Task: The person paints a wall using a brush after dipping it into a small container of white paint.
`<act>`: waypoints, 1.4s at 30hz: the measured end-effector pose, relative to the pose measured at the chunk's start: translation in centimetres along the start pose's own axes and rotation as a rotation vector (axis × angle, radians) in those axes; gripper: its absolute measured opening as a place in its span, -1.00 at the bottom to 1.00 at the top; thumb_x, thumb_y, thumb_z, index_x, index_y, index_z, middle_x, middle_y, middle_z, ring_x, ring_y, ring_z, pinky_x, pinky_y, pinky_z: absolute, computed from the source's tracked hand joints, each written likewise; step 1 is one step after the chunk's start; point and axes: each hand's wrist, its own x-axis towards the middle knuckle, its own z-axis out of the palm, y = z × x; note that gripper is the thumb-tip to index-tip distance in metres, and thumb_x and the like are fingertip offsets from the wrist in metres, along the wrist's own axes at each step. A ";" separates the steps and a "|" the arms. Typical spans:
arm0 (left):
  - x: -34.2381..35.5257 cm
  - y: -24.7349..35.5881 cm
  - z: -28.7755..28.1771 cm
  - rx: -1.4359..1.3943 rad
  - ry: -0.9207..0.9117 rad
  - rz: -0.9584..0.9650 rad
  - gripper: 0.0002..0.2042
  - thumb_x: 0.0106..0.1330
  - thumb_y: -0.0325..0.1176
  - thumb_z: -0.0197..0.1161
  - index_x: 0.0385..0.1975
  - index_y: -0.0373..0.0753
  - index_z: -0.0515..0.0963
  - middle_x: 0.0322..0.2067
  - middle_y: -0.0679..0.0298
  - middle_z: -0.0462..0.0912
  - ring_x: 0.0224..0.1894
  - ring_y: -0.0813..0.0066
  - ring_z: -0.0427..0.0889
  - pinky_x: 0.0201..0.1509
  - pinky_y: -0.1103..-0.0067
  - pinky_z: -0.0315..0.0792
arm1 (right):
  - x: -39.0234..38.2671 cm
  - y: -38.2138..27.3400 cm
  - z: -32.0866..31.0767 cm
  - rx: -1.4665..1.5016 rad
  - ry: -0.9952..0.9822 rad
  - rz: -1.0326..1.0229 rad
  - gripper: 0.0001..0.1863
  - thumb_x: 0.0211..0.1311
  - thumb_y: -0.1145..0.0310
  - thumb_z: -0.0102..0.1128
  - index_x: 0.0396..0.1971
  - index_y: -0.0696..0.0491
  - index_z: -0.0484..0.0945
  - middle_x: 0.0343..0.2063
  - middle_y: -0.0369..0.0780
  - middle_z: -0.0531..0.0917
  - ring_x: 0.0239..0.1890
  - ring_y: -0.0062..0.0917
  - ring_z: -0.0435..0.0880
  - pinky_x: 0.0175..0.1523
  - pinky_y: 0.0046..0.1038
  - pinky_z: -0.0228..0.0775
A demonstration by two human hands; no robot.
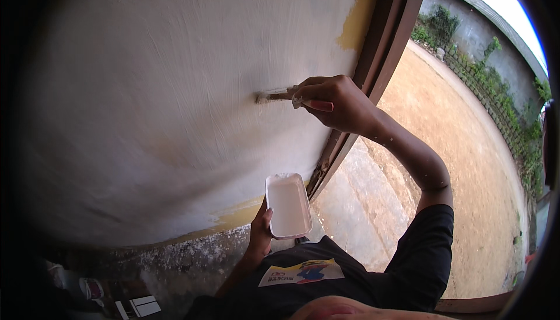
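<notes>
My right hand (335, 103) is closed round the handle of a paintbrush (274, 96). The brush's bristles meet the wall (175, 75), which carries streaky white paint with visible brush strokes. My left hand (262, 229) grips the side of a rectangular tub of white paint (289, 206) in front of my body, its thumb on the near wall of the tub and the other fingers hidden beneath. Yellow patches (357, 23) of older colour show along the wall's right edge and its lower edge. White specks dot my right forearm.
A brown wooden door frame (388, 34) borders the wall on the right. Beyond it lie a concrete step (361, 192), bare earth ground (466, 174) and a grey boundary wall (507, 57) with plants. At the lower left stand a paint-smeared bucket (91, 288) and white boxes (144, 305).
</notes>
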 end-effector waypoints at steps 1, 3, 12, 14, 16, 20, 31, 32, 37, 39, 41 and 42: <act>-0.2 0.1 0.1 -0.002 -0.001 0.000 -0.40 0.51 -0.20 -0.13 0.53 -0.22 0.07 0.28 0.02 0.47 0.24 0.18 0.58 0.30 0.26 0.52 | 0.6 -0.3 -0.9 -0.023 0.022 -0.029 -0.84 0.18 0.62 0.37 -0.25 0.10 0.74 -0.14 -0.16 0.78 -0.13 -0.33 0.81 -0.05 -0.39 0.73; -0.2 0.4 0.4 -0.007 0.000 0.004 -0.40 0.51 -0.20 -0.11 0.52 -0.23 0.09 0.27 0.03 0.48 0.23 0.19 0.58 0.29 0.27 0.52 | 1.5 -0.9 -3.1 -0.044 0.064 -0.069 -0.83 0.18 0.63 0.37 -0.24 0.11 0.75 -0.14 -0.16 0.78 -0.13 -0.36 0.81 -0.05 -0.42 0.73; -0.5 1.1 0.8 -0.010 -0.004 0.022 -0.42 0.52 -0.20 -0.04 0.49 -0.27 0.15 0.23 0.08 0.51 0.20 0.26 0.59 0.26 0.34 0.52 | 5.3 -3.1 -10.1 -0.255 0.261 -0.169 -0.83 0.28 0.52 0.36 -0.14 0.10 0.72 -0.11 -0.20 0.78 -0.06 -0.43 0.81 0.18 -0.39 0.68; -0.4 1.2 0.9 -0.012 -0.016 0.029 -0.42 0.52 -0.20 -0.03 0.48 -0.27 0.16 0.22 0.09 0.52 0.19 0.28 0.59 0.26 0.35 0.52 | 6.0 -3.4 -11.3 -0.383 0.294 -0.193 -0.82 0.26 0.48 0.39 -0.14 0.05 0.73 -0.11 -0.23 0.79 -0.07 -0.46 0.81 0.17 -0.43 0.69; -0.7 1.4 1.0 -0.013 -0.011 0.035 -0.42 0.52 -0.20 -0.01 0.48 -0.28 0.18 0.21 0.10 0.53 0.18 0.30 0.59 0.25 0.36 0.52 | 6.7 -4.5 -11.8 -0.320 0.319 -0.198 -0.83 0.26 0.52 0.38 -0.16 0.09 0.73 -0.15 -0.21 0.79 -0.09 -0.47 0.81 0.09 -0.45 0.70; -0.8 1.6 1.3 -0.020 -0.013 0.040 -0.43 0.53 -0.20 0.02 0.47 -0.30 0.21 0.20 0.12 0.54 0.17 0.33 0.60 0.24 0.39 0.52 | 7.6 -7.7 -13.6 -0.120 0.343 -0.059 -0.85 0.27 0.59 0.35 -0.18 0.19 0.72 -0.21 -0.15 0.80 -0.14 -0.51 0.81 0.01 -0.48 0.69; -2.5 3.6 3.8 -0.085 0.053 0.093 -0.45 0.54 -0.19 0.10 0.43 -0.35 0.28 0.15 0.17 0.59 0.13 0.42 0.61 0.20 0.47 0.51 | 3.2 -4.6 -8.9 -0.716 0.549 -0.470 -0.80 0.16 0.57 0.37 -0.24 -0.03 0.75 -0.13 -0.30 0.77 -0.24 -0.51 0.82 -0.24 -0.55 0.76; -2.8 4.0 4.5 -0.119 0.071 0.107 -0.45 0.54 -0.19 0.11 0.43 -0.36 0.29 0.15 0.18 0.59 0.12 0.42 0.61 0.20 0.48 0.51 | 2.4 -4.2 -7.8 -0.730 0.566 -0.456 -0.75 0.12 0.52 0.41 -0.19 -0.07 0.72 -0.04 -0.33 0.74 -0.18 -0.49 0.83 -0.24 -0.53 0.78; -2.6 3.3 3.2 -0.006 0.093 0.123 -0.44 0.56 -0.24 -0.02 0.52 -0.18 0.16 0.27 0.18 0.49 0.22 0.40 0.55 0.27 0.44 0.49 | 0.5 -1.3 -1.7 -0.769 0.590 -0.391 -0.79 0.04 0.45 0.42 -0.30 -0.11 0.66 -0.07 -0.33 0.69 0.15 -0.40 0.71 -0.07 -0.51 0.79; -2.3 2.7 2.5 0.048 0.098 0.112 -0.42 0.57 -0.27 -0.09 0.57 -0.09 0.09 0.34 0.17 0.43 0.28 0.38 0.52 0.30 0.42 0.48 | 0.0 -0.6 0.4 -0.797 0.611 -0.392 -0.81 0.04 0.44 0.42 -0.32 -0.10 0.65 -0.09 -0.33 0.67 0.17 -0.41 0.70 -0.04 -0.51 0.79; -2.3 2.4 2.1 0.036 0.116 0.099 -0.42 0.57 -0.28 -0.09 0.57 -0.10 0.09 0.35 0.17 0.43 0.28 0.39 0.51 0.31 0.42 0.47 | -1.0 -0.3 2.7 -0.807 0.602 -0.384 -0.78 -0.05 0.39 0.44 -0.33 -0.09 0.65 -0.07 -0.31 0.66 0.17 -0.42 0.69 0.01 -0.48 0.77; -2.4 2.3 2.0 0.032 0.127 0.092 -0.42 0.57 -0.28 -0.09 0.57 -0.10 0.09 0.35 0.17 0.43 0.29 0.39 0.51 0.31 0.42 0.47 | -1.4 0.0 3.8 -0.783 0.610 -0.387 -0.77 -0.06 0.38 0.44 -0.33 -0.08 0.65 -0.07 -0.30 0.66 0.17 -0.42 0.69 0.02 -0.47 0.76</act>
